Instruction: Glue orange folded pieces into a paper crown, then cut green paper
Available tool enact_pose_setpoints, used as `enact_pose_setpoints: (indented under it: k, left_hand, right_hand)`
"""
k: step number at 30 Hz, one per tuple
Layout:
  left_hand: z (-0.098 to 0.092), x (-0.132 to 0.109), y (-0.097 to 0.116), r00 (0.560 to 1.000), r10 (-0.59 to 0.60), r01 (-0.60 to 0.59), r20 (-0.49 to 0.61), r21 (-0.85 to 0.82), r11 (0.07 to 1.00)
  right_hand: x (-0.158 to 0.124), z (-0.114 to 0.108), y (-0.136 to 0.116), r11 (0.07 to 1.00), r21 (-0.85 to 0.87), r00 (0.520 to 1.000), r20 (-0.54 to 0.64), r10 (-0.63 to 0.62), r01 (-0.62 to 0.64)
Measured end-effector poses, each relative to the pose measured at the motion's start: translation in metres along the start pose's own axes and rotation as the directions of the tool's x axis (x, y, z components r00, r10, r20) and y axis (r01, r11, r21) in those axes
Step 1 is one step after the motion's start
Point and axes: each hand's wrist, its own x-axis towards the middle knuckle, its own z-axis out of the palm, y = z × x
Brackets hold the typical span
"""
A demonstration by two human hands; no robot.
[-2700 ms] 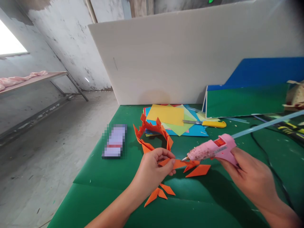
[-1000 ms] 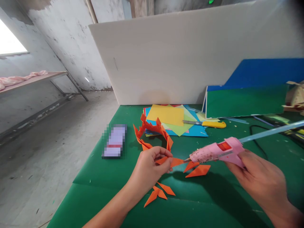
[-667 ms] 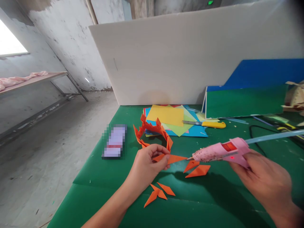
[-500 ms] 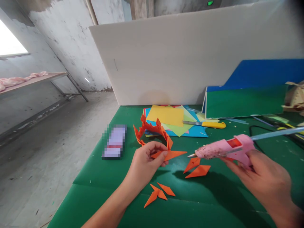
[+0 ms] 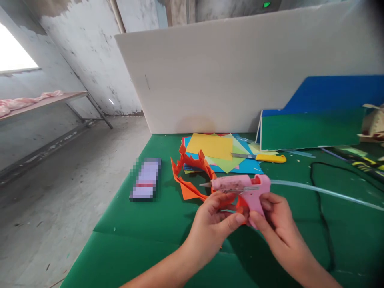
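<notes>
My right hand (image 5: 274, 216) grips the handle of a pink glue gun (image 5: 240, 186), its nozzle pointing left over the orange folded-paper ring (image 5: 192, 170). A clear glue stick (image 5: 324, 193) trails from the gun's back to the right. My left hand (image 5: 214, 226) is closed just below the gun, pinching an orange folded paper piece (image 5: 240, 204) that is mostly hidden by the fingers and the gun. Both hands meet over the green tabletop (image 5: 144, 240).
Coloured paper sheets (image 5: 214, 148) lie behind the ring, with a yellow-handled cutter (image 5: 264, 158) on them. A blurred box (image 5: 145, 184) sits to the left. A white board (image 5: 240, 72) and a green and blue board (image 5: 312, 124) stand at the back. A black cable (image 5: 321, 200) crosses the right side.
The glue gun has swung left and toward me, now over the ring's near end. My left hand came in under the gun with its orange piece. The loose orange pieces are now covered by my hands.
</notes>
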Motion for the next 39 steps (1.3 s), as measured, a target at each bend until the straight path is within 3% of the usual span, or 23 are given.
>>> enact_pose_setpoints:
  k: [5,10,12,15,18,31,34,37,39]
  left_hand:
    - [0.009,-0.008,-0.002,0.999,0.048,-0.048,0.006,-0.094,0.994]
    - [0.009,-0.009,0.003,0.998,0.058,-0.062,-0.037,-0.109,0.992]
    - [0.008,-0.009,0.003,0.998,0.053,-0.057,-0.030,-0.114,0.992]
    - [0.008,-0.009,0.002,0.999,0.022,-0.025,-0.024,-0.122,0.992]
    - [0.009,-0.010,0.000,1.000,-0.003,0.002,-0.010,-0.137,0.991]
    - [0.012,-0.018,-0.009,0.996,-0.076,0.087,0.056,-0.218,0.972]
    - [0.013,-0.018,-0.009,0.996,-0.066,0.076,0.054,-0.231,0.970]
    - [0.013,-0.016,-0.008,0.997,-0.047,0.061,0.066,-0.226,0.972]
    - [0.013,-0.016,-0.008,0.998,-0.045,0.055,0.050,-0.221,0.974]
  right_hand:
    - [-0.012,0.014,-0.002,1.000,0.027,1.000,0.011,0.006,-0.006]
    - [-0.010,0.007,-0.008,0.993,0.112,0.986,0.167,0.020,-0.039]
    - [-0.004,-0.003,-0.011,0.978,0.204,0.994,0.101,0.033,-0.053]
    - [0.007,-0.019,-0.015,0.936,0.350,0.991,-0.110,0.076,-0.033]
    - [0.012,-0.029,-0.020,0.925,0.379,0.969,-0.228,0.091,0.002]
    - [0.007,-0.024,-0.031,0.938,0.339,0.963,-0.269,0.018,0.077]
    - [0.008,-0.022,-0.029,0.916,0.397,0.975,-0.222,0.034,0.058]
    - [0.004,-0.012,-0.027,0.887,0.461,0.998,-0.022,0.057,-0.040]
    - [-0.003,-0.002,-0.028,0.895,0.411,0.984,0.121,0.134,-0.173]
